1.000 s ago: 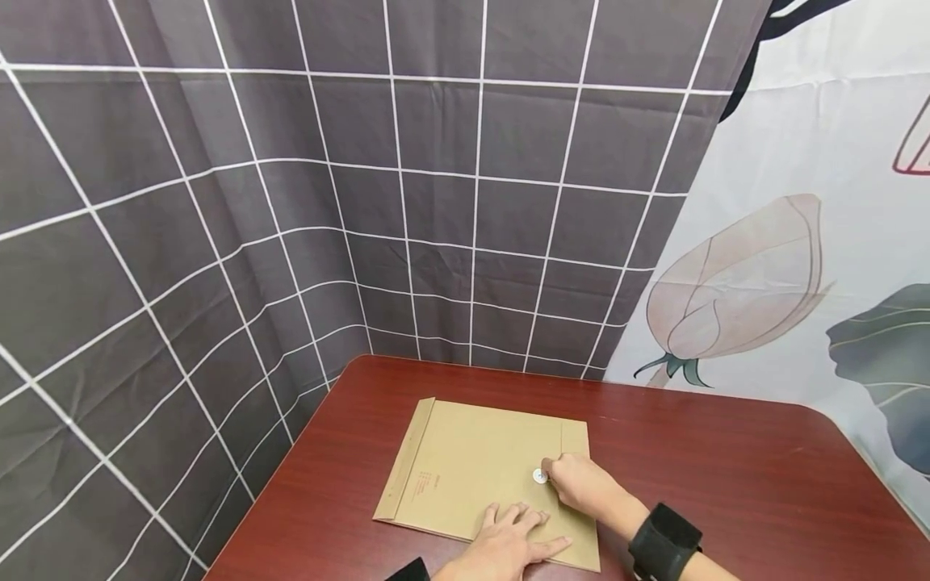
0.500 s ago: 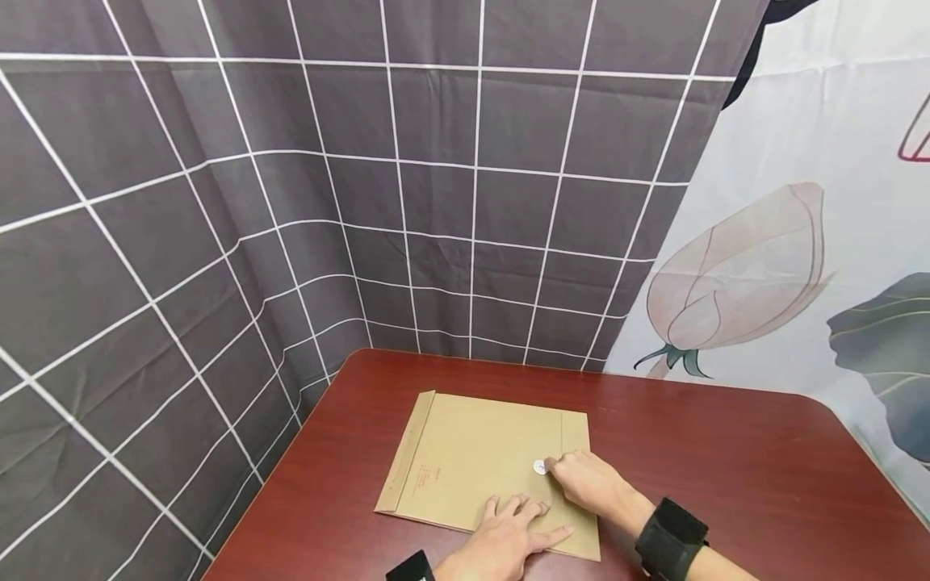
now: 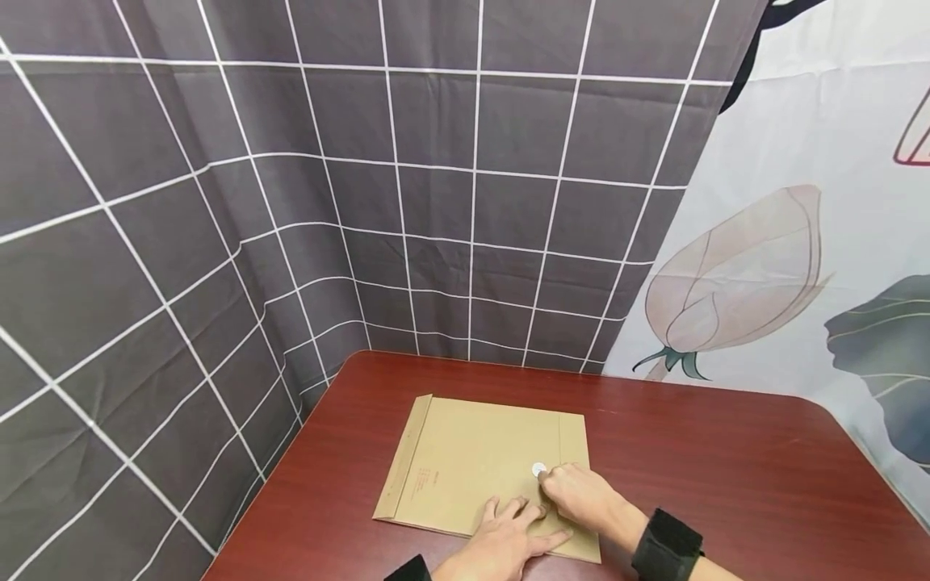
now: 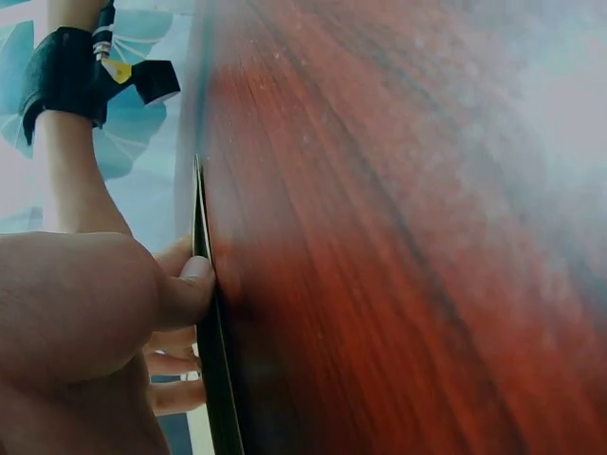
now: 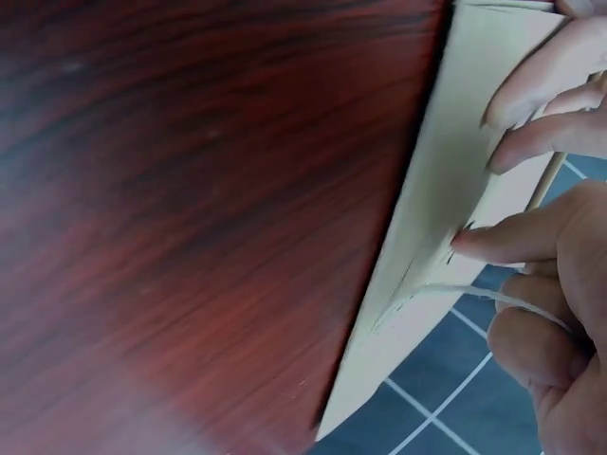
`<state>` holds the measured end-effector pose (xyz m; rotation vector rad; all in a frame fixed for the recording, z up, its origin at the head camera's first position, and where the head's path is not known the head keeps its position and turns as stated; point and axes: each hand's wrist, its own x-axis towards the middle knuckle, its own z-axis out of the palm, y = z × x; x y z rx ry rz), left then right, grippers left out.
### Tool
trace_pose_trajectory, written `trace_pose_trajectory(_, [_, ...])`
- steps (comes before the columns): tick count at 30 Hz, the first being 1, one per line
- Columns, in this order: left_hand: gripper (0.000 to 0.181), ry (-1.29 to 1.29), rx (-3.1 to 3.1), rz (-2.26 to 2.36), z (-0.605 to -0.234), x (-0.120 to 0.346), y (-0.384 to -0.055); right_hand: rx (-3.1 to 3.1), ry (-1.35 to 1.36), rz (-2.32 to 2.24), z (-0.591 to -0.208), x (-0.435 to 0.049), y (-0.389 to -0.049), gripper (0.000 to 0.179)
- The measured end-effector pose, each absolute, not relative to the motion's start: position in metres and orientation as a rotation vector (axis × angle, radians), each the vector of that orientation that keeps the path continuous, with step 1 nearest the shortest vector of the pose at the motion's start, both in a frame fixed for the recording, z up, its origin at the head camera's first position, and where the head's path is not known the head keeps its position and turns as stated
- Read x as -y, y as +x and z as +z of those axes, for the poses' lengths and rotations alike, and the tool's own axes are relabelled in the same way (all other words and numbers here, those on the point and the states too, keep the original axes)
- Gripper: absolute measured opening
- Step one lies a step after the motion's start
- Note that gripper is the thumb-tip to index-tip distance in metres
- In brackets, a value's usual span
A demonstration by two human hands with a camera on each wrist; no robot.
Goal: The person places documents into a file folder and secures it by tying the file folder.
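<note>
A brown kraft paper document envelope [image 3: 483, 444] lies flat on the table, with small red print near its left side. Close to its right end is a round white button [image 3: 538, 469]. My left hand [image 3: 497, 542] rests on the near edge with fingers spread, pressing the paper; in the left wrist view its thumb [image 4: 194, 284] lies at the envelope's edge. Just below and right of the button is my right hand [image 3: 580, 494], fingers curled. It holds a thin white string [image 5: 498, 298] running from the envelope, while one fingertip touches the paper. The string's far end is hidden.
The envelope lies on a reddish-brown wooden table [image 3: 726, 468]. A grey curtain [image 3: 436, 202] with white grid lines stands behind and left, and a white flower-printed cloth [image 3: 770, 323] hangs at right. Both wrists wear black bands [image 3: 667, 545].
My right hand has shifted from the button's right side to just below and right of it. My left hand stays on the envelope, and the view tilts slightly.
</note>
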<state>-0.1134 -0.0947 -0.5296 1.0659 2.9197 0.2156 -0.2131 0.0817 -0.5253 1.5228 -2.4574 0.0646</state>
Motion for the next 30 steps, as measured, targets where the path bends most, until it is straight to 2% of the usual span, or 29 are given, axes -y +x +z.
trace_pose_trajectory(3, [0.068, 1.076, -2.916, 0.208, -0.530, 0.098, -0.114, 2.457, 1.539, 0.111, -0.524, -0.074, -0.214, 0.023])
trace_pose_trajectory(9, [0.059, 1.119, -2.891, 0.224, -0.530, 0.098, -0.115, 2.509, 1.528, 0.114, -0.521, -0.061, -0.222, 0.021])
trace_pose_trajectory(14, [0.064, 1.099, -2.864, 0.234, -0.528, 0.098, -0.115, 2.508, 1.565, 0.051, -0.518, -0.057, -0.227, 0.019])
trace_pose_trajectory(20, [0.056, 1.108, -2.897, 0.210, -0.527, 0.098, -0.116, 2.436, 1.596, 0.012, -0.517, -0.052, -0.237, 0.019])
trace_pose_trajectory(25, [0.068, 1.103, -2.865, 0.218, -0.527, 0.099, -0.117, 2.421, 1.620, -0.002, -0.520, -0.053, -0.244, 0.019])
trace_pose_trajectory(30, [0.069, 1.104, -2.866, 0.221, -0.528, 0.100, -0.116, 2.438, 1.591, 0.101, -0.521, -0.053, -0.248, 0.020])
